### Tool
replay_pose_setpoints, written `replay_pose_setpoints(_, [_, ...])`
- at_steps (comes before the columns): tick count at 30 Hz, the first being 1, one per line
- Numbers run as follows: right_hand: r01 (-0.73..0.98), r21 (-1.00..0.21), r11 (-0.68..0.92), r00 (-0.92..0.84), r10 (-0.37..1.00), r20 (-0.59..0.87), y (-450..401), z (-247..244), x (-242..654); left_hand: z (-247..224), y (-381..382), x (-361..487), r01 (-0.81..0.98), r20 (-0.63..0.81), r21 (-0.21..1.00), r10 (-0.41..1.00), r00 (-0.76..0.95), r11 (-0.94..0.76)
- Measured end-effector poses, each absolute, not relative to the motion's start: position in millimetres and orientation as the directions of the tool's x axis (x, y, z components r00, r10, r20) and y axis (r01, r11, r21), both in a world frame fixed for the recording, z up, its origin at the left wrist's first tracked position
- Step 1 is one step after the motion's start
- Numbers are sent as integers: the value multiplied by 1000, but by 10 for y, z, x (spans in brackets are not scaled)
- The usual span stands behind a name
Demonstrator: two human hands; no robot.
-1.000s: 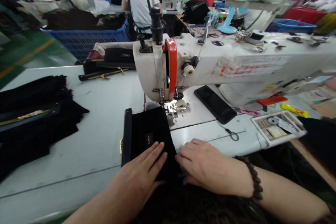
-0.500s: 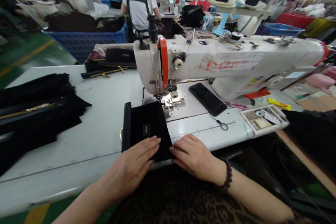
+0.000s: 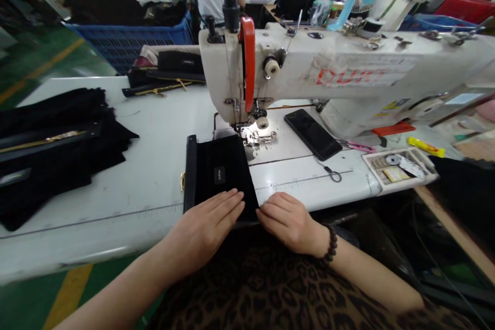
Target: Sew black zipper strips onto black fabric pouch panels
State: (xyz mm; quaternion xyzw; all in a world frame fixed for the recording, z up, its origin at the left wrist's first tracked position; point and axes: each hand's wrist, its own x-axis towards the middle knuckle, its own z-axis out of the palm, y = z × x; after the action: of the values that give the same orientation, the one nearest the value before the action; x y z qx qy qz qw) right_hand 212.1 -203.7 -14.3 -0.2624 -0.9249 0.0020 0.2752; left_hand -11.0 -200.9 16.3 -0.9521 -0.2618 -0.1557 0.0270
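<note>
The fabric [image 3: 236, 167] lies on the surface [image 3: 150, 165], far right corner just beside the presser foot [image 3: 263, 137]. The left hand [image 3: 207, 224] rests flat on it, fingers together; the right hand [image 3: 291, 221] has fingers clamped on its near right corner.

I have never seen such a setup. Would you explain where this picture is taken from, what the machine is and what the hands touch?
These are a person's two bare hands, seen from a camera worn on the head, looking forward and down. A large white sewing machine stands before them. The left hand lies flat on a black cloth piece with a small dark rectangular label; the right hand is curled at the cloth's right edge, but whether it pinches it is hard to tell. Also on the white table are a heap of black cloth pieces at the left, and a black rectangular phone and a pale tray of small items at the right.
</note>
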Motion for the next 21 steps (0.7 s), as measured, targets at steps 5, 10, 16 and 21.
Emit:
replay_pose_setpoints(5, [456,-151,877,-701,458,546,-2056,-187,2104,283,-2085,-20,592,401,59,562,723,-804])
replay_pose_setpoints(10, [427,-173,888,-677,440,590,-2081,-214,2099,304,-2105,-37,592,495,180,592,636,-786])
replay_pose_setpoints(16, [421,-187,888,-647,438,625,-2058,-237,2090,325,-2087,-21,635,525,236,646,554,-736])
replay_pose_setpoints(21, [391,-214,895,-634,431,642,-2037,-250,2087,129,-2109,50,534,348,56,518,782,-844])
